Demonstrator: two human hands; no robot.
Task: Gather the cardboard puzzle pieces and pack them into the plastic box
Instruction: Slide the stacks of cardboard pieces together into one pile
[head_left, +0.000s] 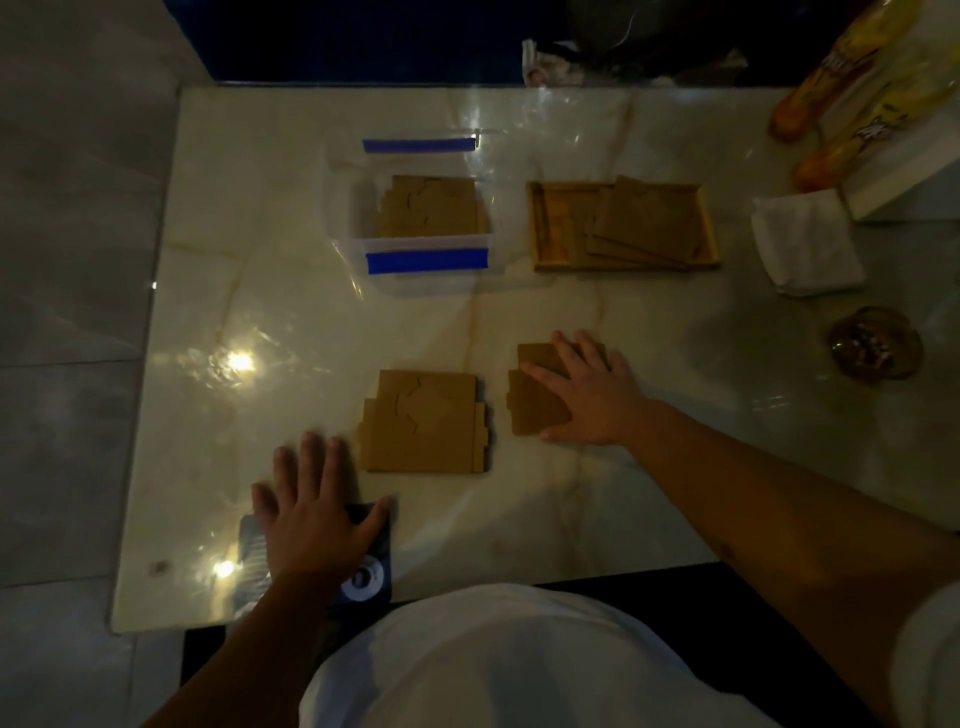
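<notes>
A clear plastic box with blue clips stands at the table's far middle, with brown cardboard puzzle pieces inside. A stack of cardboard pieces lies near me in the middle. To its right lies a second stack; my right hand rests flat on it, fingers spread. My left hand lies flat, fingers apart, on a dark flat object at the table's near edge. A wooden tray at the far right holds more cardboard sheets.
The marble table is glossy with light glare. A folded white cloth, a glass ashtray-like dish and yellow snack packets on a white box sit at the right. Dark bags lie at the far edge. Tiled floor is on the left.
</notes>
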